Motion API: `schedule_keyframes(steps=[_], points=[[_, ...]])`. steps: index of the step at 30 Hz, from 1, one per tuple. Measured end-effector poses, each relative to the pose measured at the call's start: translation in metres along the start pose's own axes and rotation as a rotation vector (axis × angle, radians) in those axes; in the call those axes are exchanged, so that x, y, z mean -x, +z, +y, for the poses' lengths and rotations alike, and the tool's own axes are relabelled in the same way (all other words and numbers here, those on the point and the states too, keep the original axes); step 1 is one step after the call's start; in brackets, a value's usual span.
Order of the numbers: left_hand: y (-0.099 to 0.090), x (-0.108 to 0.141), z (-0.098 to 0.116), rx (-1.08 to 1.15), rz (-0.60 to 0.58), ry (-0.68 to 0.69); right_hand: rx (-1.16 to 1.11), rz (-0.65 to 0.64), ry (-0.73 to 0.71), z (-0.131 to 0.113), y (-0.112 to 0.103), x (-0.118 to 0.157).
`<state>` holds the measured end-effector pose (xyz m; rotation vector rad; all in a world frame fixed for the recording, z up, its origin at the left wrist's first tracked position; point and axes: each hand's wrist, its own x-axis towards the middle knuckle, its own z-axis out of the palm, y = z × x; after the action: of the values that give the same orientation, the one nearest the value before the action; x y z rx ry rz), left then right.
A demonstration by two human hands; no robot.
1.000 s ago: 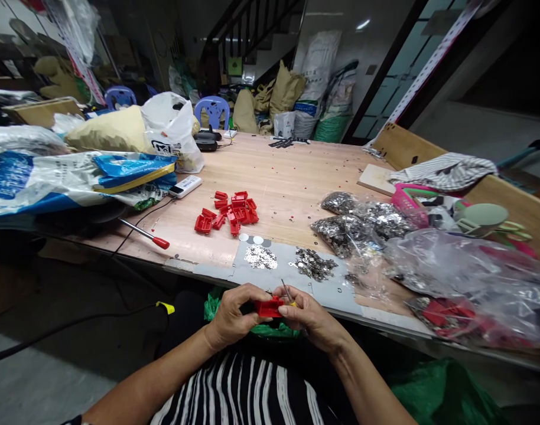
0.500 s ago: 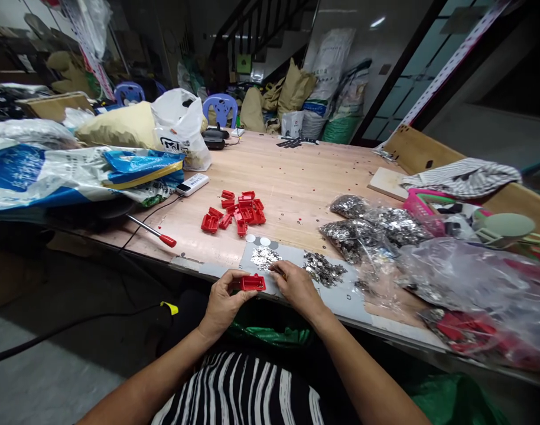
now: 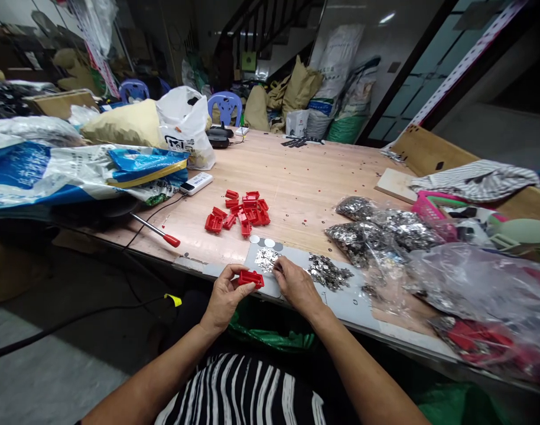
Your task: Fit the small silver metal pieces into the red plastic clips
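Note:
Between the thumb and fingers of my left hand (image 3: 225,298) is a small red plastic housing (image 3: 251,279), its hollow side facing up. My right hand (image 3: 297,286) has its fingertips pinched together at the edge of a pile of shiny silver metal pieces (image 3: 265,258); whatever sits in the pinch is too small to make out. A darker pile of metal pieces (image 3: 329,273) lies just right of that hand. Both piles rest on a grey sheet (image 3: 341,304) along the table's front edge. Farther back is a heap of similar red housings (image 3: 250,212).
Clear bags of metal parts (image 3: 363,239) and a pink basket (image 3: 429,209) crowd the right side. On the left are a red-tipped lever (image 3: 170,239), a white device (image 3: 197,183) with a cable, and blue-white sacks (image 3: 88,171). A green bag (image 3: 274,339) hangs open below the table edge.
The red housing in my left hand has tilted slightly and risen a little. My right hand stays pinched by the silver pile. The whole view has shifted slightly.

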<state>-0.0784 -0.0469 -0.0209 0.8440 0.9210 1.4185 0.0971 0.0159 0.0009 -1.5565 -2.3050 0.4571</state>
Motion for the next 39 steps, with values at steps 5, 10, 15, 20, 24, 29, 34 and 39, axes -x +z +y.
schedule_keyframes(steps=[5, 10, 15, 20, 24, 29, 34, 39], points=[[0.009, 0.000, 0.008, 0.114, -0.049, -0.069, -0.325, 0.034, -0.018, 0.000, -0.012, 0.011], [0.017, 0.001, 0.012, 0.097, -0.076, -0.102, -0.511, 0.020, -0.031, -0.006, -0.022, 0.025], [0.023, 0.001, 0.012, 0.115, -0.116, -0.124, -0.520, 0.043, -0.138, -0.013, -0.024, 0.034], [0.026, 0.000, 0.016, 0.168, -0.120, -0.185, -0.517, -0.004, -0.229, -0.013, -0.027, 0.041], [0.027, 0.001, 0.018, 0.159, -0.155, -0.217, -0.526, -0.047, -0.311, -0.011, -0.032, 0.045], [0.030, 0.002, 0.015, 0.127, -0.175, -0.204, -0.546, -0.076, -0.224, -0.008, -0.031, 0.048], [0.031, 0.002, 0.012, 0.074, -0.168, -0.180, -0.576, -0.070, -0.078, -0.001, -0.029, 0.052], [0.023, -0.006, 0.002, -0.157, -0.202, -0.080, -0.484, 0.009, -0.126, 0.011, -0.028, 0.055]])
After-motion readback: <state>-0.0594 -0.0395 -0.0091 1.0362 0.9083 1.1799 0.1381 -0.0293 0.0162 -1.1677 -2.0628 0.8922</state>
